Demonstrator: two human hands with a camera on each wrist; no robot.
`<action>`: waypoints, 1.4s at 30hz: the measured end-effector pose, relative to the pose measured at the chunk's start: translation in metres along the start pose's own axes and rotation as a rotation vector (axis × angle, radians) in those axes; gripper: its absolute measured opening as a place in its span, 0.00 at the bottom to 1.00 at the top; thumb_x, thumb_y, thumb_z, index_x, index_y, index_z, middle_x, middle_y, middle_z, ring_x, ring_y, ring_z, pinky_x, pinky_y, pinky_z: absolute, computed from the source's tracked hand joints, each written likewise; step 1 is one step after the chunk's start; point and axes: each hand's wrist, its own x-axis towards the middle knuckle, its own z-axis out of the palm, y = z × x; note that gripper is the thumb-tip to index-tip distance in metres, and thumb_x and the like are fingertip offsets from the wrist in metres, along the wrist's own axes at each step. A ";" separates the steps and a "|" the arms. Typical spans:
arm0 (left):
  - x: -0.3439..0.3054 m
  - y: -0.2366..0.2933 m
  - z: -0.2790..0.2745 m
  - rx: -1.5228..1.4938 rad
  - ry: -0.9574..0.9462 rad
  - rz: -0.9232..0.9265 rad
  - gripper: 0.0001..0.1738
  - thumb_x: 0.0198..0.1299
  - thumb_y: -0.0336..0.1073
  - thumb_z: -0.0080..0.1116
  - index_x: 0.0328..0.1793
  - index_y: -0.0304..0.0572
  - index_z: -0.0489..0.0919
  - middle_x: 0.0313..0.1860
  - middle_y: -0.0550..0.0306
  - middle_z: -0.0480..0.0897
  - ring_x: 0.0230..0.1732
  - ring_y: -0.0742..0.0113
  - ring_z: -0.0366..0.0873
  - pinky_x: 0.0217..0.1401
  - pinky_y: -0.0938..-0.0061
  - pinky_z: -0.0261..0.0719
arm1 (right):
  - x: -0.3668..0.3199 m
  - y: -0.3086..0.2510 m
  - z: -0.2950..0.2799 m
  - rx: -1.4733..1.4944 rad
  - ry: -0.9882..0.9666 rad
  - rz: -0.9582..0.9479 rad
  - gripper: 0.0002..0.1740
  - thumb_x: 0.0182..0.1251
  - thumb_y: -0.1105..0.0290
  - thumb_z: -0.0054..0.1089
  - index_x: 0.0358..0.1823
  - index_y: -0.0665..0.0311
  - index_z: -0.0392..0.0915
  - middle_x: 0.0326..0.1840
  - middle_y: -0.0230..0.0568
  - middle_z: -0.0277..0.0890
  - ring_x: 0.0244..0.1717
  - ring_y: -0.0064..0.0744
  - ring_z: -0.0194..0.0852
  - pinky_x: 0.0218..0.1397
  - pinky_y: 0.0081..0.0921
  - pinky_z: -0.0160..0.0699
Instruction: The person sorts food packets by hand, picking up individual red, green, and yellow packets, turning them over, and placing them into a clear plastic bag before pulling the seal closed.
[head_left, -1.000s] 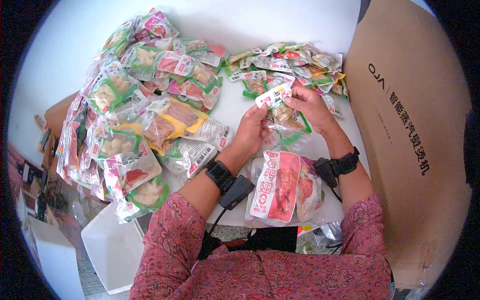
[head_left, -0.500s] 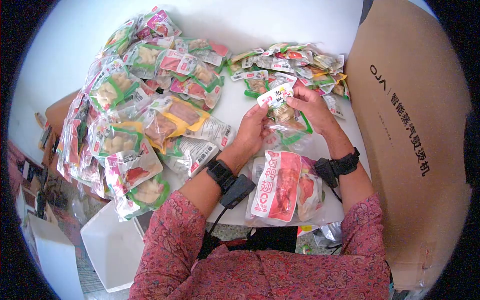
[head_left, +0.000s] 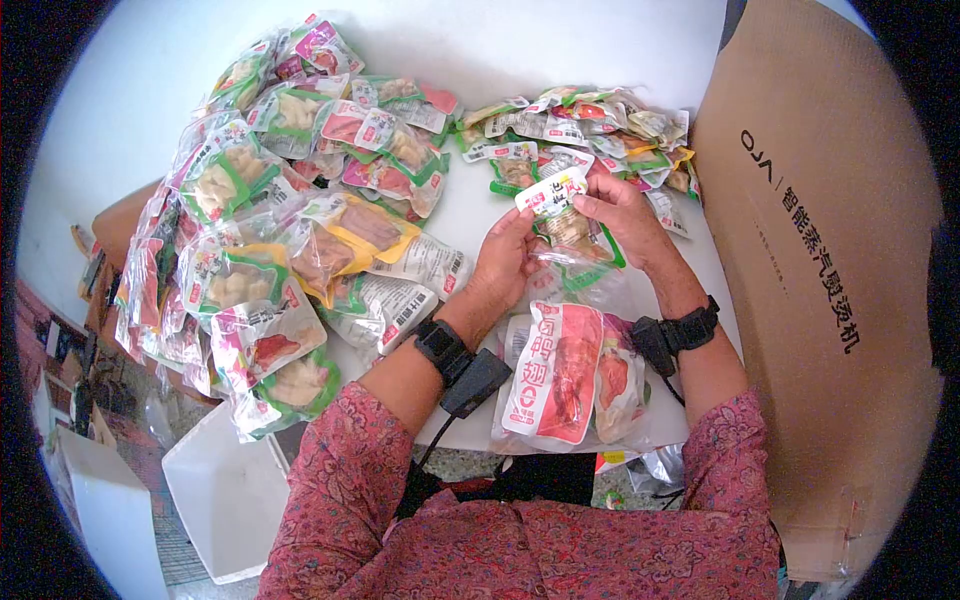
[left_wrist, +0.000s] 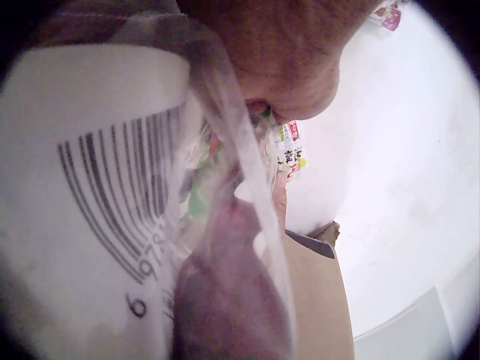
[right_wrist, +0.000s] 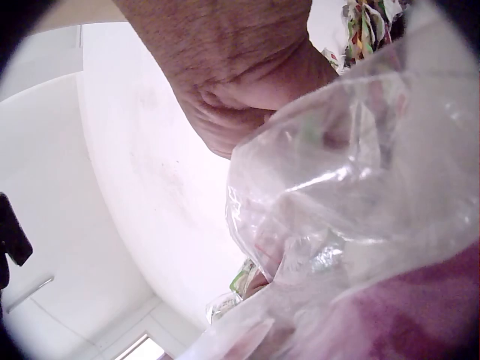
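In the head view both hands hold one small clear food packet (head_left: 568, 228) with a white printed top and green edging. My left hand (head_left: 503, 262) pinches its left edge with the thumb on top. At its upper right, my right hand (head_left: 630, 218) grips it between thumb and fingers. Just below lies a clear plastic bag (head_left: 596, 285) holding packets, among them a red and white one (head_left: 556, 372). Clear plastic (right_wrist: 337, 180) covers much of the right wrist view, below the hand. The left wrist view shows a white barcoded surface (left_wrist: 90, 225) close by.
A large heap of sealed food packets (head_left: 350, 235) covers the table's left side. Another pile (head_left: 590, 125) lies at the back right. A tall cardboard box (head_left: 800, 400) stands along the right edge. At lower left, a white foam box (head_left: 220, 500) sits below the table.
Both hands keep their hold on the small packet and barely move. The view has shifted very slightly; the piles stay as they were.
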 end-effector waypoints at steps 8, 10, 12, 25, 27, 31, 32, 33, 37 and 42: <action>-0.002 0.001 0.003 0.004 0.026 -0.006 0.12 0.63 0.39 0.41 0.48 0.43 0.69 0.31 0.62 0.75 0.17 0.80 0.64 0.12 0.88 0.56 | 0.001 0.001 -0.001 0.015 -0.001 0.010 0.09 0.55 0.67 0.57 0.27 0.66 0.72 0.23 0.29 0.68 0.26 0.18 0.63 0.29 0.18 0.64; -0.001 0.002 0.003 0.060 0.048 -0.016 0.13 0.62 0.39 0.43 0.50 0.42 0.68 0.40 0.59 0.76 0.17 0.80 0.64 0.13 0.88 0.57 | 0.002 0.002 -0.001 -0.040 0.111 -0.059 0.09 0.54 0.68 0.58 0.29 0.67 0.71 0.23 0.30 0.68 0.26 0.17 0.63 0.28 0.19 0.65; -0.003 0.001 0.006 0.150 0.066 0.008 0.15 0.61 0.40 0.45 0.51 0.41 0.67 0.44 0.57 0.75 0.17 0.80 0.64 0.13 0.88 0.57 | 0.002 0.000 -0.003 -0.163 0.185 -0.110 0.10 0.54 0.69 0.58 0.31 0.68 0.71 0.23 0.32 0.69 0.25 0.18 0.64 0.28 0.20 0.66; -0.006 -0.001 0.006 0.148 -0.008 0.004 0.16 0.60 0.45 0.47 0.48 0.45 0.67 0.31 0.61 0.76 0.13 0.80 0.65 0.09 0.86 0.59 | -0.013 -0.037 0.016 -0.156 -0.072 -0.079 0.08 0.59 0.73 0.50 0.40 0.67 0.73 0.32 0.32 0.73 0.34 0.18 0.70 0.38 0.17 0.71; -0.007 -0.002 0.011 0.104 0.004 0.012 0.15 0.60 0.44 0.46 0.48 0.44 0.67 0.30 0.61 0.76 0.13 0.80 0.65 0.08 0.86 0.60 | -0.005 -0.026 0.008 -0.254 0.275 -0.232 0.08 0.57 0.76 0.49 0.37 0.68 0.73 0.30 0.36 0.74 0.32 0.22 0.72 0.37 0.19 0.72; -0.007 -0.001 0.016 0.074 0.025 0.004 0.14 0.61 0.42 0.45 0.47 0.42 0.68 0.28 0.60 0.76 0.13 0.79 0.67 0.08 0.86 0.59 | 0.001 -0.011 0.000 -0.279 0.194 -0.106 0.10 0.60 0.69 0.52 0.38 0.67 0.72 0.30 0.29 0.71 0.32 0.14 0.65 0.37 0.15 0.68; -0.006 -0.001 0.012 0.076 0.024 0.003 0.14 0.61 0.42 0.45 0.47 0.42 0.68 0.28 0.60 0.76 0.13 0.79 0.67 0.08 0.86 0.59 | 0.000 -0.008 -0.002 -0.279 0.196 -0.106 0.10 0.60 0.69 0.52 0.38 0.67 0.72 0.30 0.29 0.71 0.32 0.14 0.65 0.37 0.15 0.68; -0.006 0.002 0.006 0.127 -0.032 -0.011 0.14 0.61 0.40 0.45 0.47 0.39 0.68 0.34 0.57 0.77 0.24 0.73 0.73 0.22 0.81 0.69 | -0.002 -0.013 -0.002 -0.228 0.071 0.023 0.11 0.60 0.68 0.52 0.39 0.67 0.72 0.31 0.29 0.71 0.33 0.15 0.66 0.37 0.16 0.68; -0.008 0.001 0.010 0.184 -0.051 0.006 0.12 0.60 0.41 0.47 0.43 0.41 0.72 0.25 0.63 0.76 0.12 0.81 0.66 0.09 0.86 0.57 | -0.003 -0.010 -0.003 -0.135 -0.056 0.132 0.12 0.60 0.68 0.53 0.42 0.66 0.73 0.33 0.29 0.72 0.35 0.16 0.66 0.38 0.17 0.67; -0.005 -0.005 0.004 0.223 -0.106 0.014 0.13 0.58 0.39 0.51 0.46 0.41 0.72 0.30 0.63 0.77 0.21 0.78 0.71 0.17 0.84 0.67 | -0.001 -0.003 0.007 -0.254 0.101 -0.218 0.09 0.56 0.68 0.56 0.27 0.68 0.72 0.21 0.30 0.66 0.24 0.17 0.60 0.27 0.19 0.62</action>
